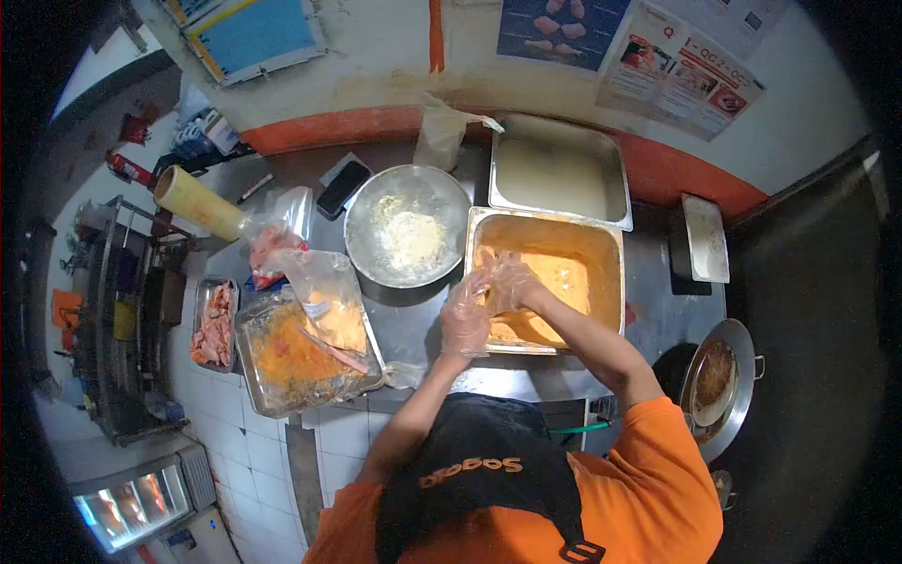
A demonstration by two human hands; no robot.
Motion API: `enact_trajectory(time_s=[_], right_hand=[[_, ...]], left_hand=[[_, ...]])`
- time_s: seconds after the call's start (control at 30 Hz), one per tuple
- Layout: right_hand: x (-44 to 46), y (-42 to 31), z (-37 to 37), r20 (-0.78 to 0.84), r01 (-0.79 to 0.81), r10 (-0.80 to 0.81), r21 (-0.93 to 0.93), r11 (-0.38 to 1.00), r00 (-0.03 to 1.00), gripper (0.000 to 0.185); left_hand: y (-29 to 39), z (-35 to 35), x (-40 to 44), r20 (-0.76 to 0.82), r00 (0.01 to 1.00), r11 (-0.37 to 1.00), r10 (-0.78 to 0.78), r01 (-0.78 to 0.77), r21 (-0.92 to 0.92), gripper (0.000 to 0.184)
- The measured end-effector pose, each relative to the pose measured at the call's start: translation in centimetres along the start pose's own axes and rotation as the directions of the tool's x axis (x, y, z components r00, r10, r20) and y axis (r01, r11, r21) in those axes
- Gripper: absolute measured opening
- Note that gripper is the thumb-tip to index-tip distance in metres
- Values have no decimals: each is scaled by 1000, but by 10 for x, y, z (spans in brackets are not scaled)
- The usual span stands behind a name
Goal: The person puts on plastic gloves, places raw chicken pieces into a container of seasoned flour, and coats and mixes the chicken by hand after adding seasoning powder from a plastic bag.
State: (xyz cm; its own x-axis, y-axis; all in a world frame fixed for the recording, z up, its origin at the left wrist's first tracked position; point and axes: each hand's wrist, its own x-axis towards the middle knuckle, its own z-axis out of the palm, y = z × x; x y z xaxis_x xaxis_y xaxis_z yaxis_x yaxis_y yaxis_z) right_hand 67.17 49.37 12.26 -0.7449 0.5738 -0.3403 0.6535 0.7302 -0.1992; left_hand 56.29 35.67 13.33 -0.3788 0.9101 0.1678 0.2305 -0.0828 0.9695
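Powder (568,273) close by the fingers (495,265)

Left hand (465,318) and right hand (514,284), both in loose clear gloves, are close together at the left side of a steel pan (618,291). Orange powder lies under the fingers and spreads to their right. The fingers look bent, but film and overlap hide whether they grip anything, so I cannot tell.

Handling the powder well, I judge, means working low and inside the walls, so that whatever drops from the fingers falls back in. The left hand is near the rim and seems the likelier one to spill; moving it inward would help. Loose glove film can trap powder, so a light shake over the pan makes sense.

Just beyond the fingers sits a pan of cloudy liquid (554,183); drips from it would probably clump the powder. A bowl (355,230) with pale flour (413,237) is beyond and to their left. Farther left are a stained tray (301,352) and raw meat (214,324), best kept off the gloves.
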Motion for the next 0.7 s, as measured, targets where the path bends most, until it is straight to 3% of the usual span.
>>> enact_trajectory(time_s=[0.03,0.07,0.17,0.2,0.3,0.33,0.43,0.5,0.57,0.67,0.7], right_hand=[[-7,-8,-6,90,-59,56,30,998,994,112],[-12,-12,-10,142,-75,63,81,994,988,99],[-15,2,20,290,-141,65,249,958,955,81],[-18,15,38,107,18,-46,250,968,993,64],[-32,31,-7,252,-191,57,548,814,966,74],[-37,31,-20,292,-221,66,537,814,954,76],[-43,17,6,292,-232,152,261,937,944,82],[-38,4,31,235,-281,217,286,916,947,86],[-21,14,35,373,-389,241,396,832,896,98],[-24,27,6,307,-355,180,828,433,935,111],[-21,21,-19,305,-353,186,708,612,934,109]], left_hand=[[-2,1,-1,-7,1000,1000,10,-10,-20,58],[-6,2,-2,-16,1000,999,20,-21,-39,58],[2,2,1,-30,999,998,28,-30,-53,58],[7,0,1,-35,999,998,21,-22,-50,58],[10,-3,0,-24,999,997,39,-40,-65,59],[7,-2,-2,-27,999,997,45,-46,-58,59],[-4,0,0,-28,998,997,64,-65,-40,58],[-7,4,-1,-32,999,998,38,-40,-50,58],[-1,3,0,-35,999,999,39,-39,-27,57],[-8,1,-1,-58,997,998,49,-48,30,52],[-10,3,-1,-71,996,997,55,-52,50,51]])
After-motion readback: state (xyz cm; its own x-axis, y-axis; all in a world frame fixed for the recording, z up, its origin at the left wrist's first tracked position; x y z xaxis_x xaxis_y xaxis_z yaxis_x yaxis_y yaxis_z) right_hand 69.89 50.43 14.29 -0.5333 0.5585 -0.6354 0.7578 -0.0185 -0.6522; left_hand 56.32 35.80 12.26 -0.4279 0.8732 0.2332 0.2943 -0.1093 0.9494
